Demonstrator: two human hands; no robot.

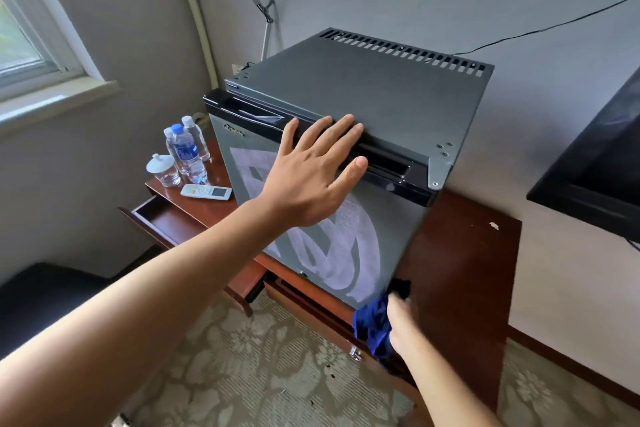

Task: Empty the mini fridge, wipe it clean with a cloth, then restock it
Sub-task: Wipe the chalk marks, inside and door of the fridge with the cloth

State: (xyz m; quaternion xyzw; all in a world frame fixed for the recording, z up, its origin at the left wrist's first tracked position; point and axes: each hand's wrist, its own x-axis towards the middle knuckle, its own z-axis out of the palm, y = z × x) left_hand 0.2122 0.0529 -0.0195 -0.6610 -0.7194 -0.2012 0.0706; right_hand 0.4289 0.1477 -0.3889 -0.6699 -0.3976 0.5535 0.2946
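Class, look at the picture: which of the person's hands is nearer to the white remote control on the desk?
Left. The left hand lies flat on the mini fridge door's top edge, just right of the remote control. The right hand holds the blue cloth at the door's lower right corner, farther away.

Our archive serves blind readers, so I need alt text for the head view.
A left hand presses flat on the closed mini fridge door while the right hand wipes its lower corner with a blue cloth. Water bottles stand on the wooden desk beside it.

Fridge [363, 97] on desk [460, 253]; bottles [185, 149], remote [206, 191] left of fridge.
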